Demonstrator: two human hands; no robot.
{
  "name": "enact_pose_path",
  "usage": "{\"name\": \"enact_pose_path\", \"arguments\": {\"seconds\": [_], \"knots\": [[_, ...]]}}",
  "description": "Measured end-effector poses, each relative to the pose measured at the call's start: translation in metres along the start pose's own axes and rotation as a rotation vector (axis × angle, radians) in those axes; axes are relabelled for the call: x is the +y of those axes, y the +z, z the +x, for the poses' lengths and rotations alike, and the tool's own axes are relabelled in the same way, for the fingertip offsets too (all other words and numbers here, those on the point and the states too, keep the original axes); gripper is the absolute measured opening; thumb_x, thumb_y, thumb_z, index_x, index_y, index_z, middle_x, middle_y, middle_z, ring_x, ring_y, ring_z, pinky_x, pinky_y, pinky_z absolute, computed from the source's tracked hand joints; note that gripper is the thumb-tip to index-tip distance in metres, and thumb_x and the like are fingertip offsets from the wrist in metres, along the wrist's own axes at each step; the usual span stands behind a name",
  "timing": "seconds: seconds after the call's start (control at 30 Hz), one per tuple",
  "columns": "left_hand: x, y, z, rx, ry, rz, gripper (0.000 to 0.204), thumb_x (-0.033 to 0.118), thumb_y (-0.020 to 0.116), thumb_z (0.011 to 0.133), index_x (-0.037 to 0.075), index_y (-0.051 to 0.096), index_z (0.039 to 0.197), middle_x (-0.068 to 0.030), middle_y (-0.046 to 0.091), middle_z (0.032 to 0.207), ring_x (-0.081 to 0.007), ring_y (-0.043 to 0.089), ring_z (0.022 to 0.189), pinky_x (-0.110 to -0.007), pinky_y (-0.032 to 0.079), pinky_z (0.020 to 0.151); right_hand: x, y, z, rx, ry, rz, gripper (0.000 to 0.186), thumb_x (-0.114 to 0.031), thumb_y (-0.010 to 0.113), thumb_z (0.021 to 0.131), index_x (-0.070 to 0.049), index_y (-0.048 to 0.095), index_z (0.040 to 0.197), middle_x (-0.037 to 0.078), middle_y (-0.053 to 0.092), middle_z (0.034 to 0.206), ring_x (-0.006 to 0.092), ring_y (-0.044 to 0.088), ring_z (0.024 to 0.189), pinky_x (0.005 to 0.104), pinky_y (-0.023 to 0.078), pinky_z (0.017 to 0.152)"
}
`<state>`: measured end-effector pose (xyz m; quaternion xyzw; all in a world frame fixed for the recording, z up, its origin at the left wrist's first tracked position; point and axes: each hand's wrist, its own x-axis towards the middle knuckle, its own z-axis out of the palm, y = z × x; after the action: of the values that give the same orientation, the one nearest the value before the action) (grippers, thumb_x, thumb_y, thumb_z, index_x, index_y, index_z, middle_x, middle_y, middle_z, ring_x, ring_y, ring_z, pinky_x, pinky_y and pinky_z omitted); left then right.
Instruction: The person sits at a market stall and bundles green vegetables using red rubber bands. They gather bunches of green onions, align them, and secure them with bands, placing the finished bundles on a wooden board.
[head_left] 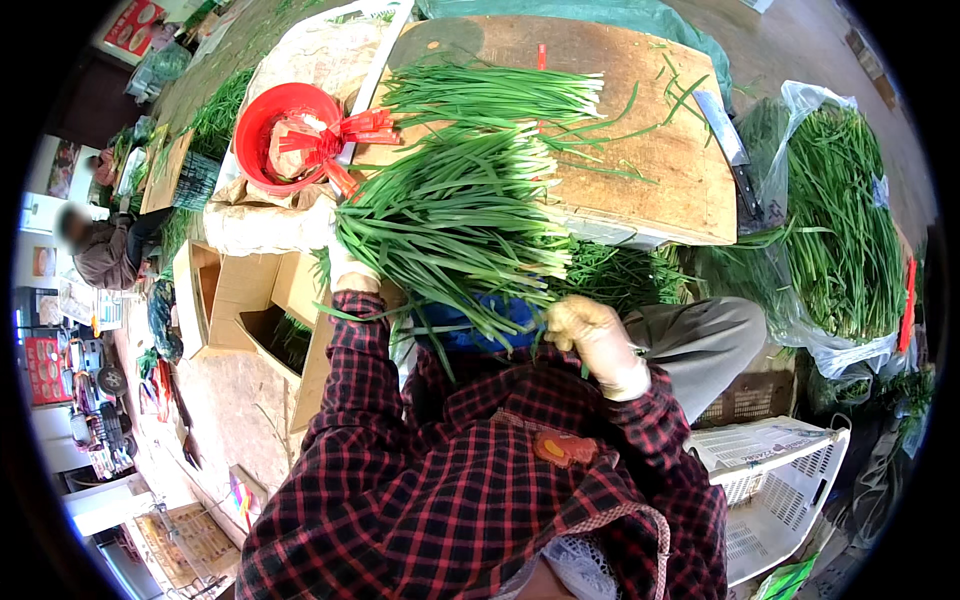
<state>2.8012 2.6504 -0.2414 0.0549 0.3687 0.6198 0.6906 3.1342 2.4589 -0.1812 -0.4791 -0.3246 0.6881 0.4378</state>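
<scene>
A big loose bunch of garlic chives point(450, 215) lies across the near edge of the wooden board point(660, 190), pale root ends to the right. My left hand point(350, 255), in a pale glove, grips the leafy end of this bunch, its fingers partly hidden by the leaves. Just below the root ends is my right hand point(592, 340), gloved too, with curled fingers pressed together near a few drooping stalks. What it pinches, if anything, is too small to tell. Farther back on the board rests another row of chives point(490, 92).
A red bucket point(246, 150) with red strips point(325, 146) over its rim stands left of the board. At the board's right edge lies a knife point(722, 128). Bagged chives point(840, 220), a white crate point(755, 455) and a cardboard box point(250, 285) surround me. Another person point(105, 250) sits far left.
</scene>
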Motion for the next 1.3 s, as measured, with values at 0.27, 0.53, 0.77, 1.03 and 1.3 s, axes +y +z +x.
{"name": "enact_pose_path", "arguments": {"seconds": [0.27,0.53,0.77,1.03,1.3], "knots": [[-0.007,0.005,0.0,-0.023,0.006,0.055,0.046,0.037,0.031,0.095,0.007,0.05,0.123,-0.0085,0.052,0.126,-0.0265,0.049,0.113,-0.039,0.038,0.097,-0.027,-0.057,-0.029,0.705,-0.4,-1.655,0.048,-0.044,0.066,0.074,-0.001,0.061,0.095,0.017,0.064,0.088,0.0331,0.06,0.079,0.0422,0.046,0.071],[-0.004,-0.015,0.006,-0.051,0.074,0.145,0.045,0.035,0.033,0.095,0.006,0.048,0.125,-0.0106,0.052,0.126,-0.0273,0.049,0.112,-0.042,0.037,0.099,0.002,0.042,0.065,0.181,-0.054,0.317,0.022,-0.008,0.066,0.081,0.0,0.063,0.101,0.002,0.065,0.088,0.0056,0.057,0.073,0.0187,0.046,0.065],[0.003,-0.035,0.006,-0.182,0.135,0.163,0.046,0.04,0.047,0.089,0.004,0.055,0.116,-0.0136,0.056,0.118,-0.0298,0.054,0.106,-0.045,0.041,0.095,0.015,0.037,0.074,0.267,-0.267,0.155,0.022,-0.001,0.065,0.077,-0.001,0.064,0.099,0.0,0.064,0.084,0.0051,0.054,0.075,0.02,0.045,0.071],[0.004,-0.013,-0.006,-0.052,0.065,0.08,0.054,0.048,0.048,0.087,0.007,0.053,0.12,-0.0134,0.056,0.12,-0.0329,0.053,0.107,-0.049,0.041,0.094,-0.032,0.024,0.018,0.051,-0.041,0.511,0.014,-0.005,0.057,0.081,0.003,0.059,0.092,0.001,0.054,0.07,0.009,0.049,0.061,0.0246,0.045,0.066],[0.006,-0.011,-0.002,-0.027,0.007,0.065,0.046,0.04,0.036,0.094,0.007,0.05,0.124,-0.0106,0.051,0.127,-0.0296,0.048,0.114,-0.044,0.036,0.099,-0.055,-0.096,-0.051,0.503,-0.362,0.038,0.016,-0.012,0.062,0.078,-0.002,0.059,0.091,0.005,0.058,0.071,0.0222,0.06,0.069,0.0351,0.047,0.078]]}}
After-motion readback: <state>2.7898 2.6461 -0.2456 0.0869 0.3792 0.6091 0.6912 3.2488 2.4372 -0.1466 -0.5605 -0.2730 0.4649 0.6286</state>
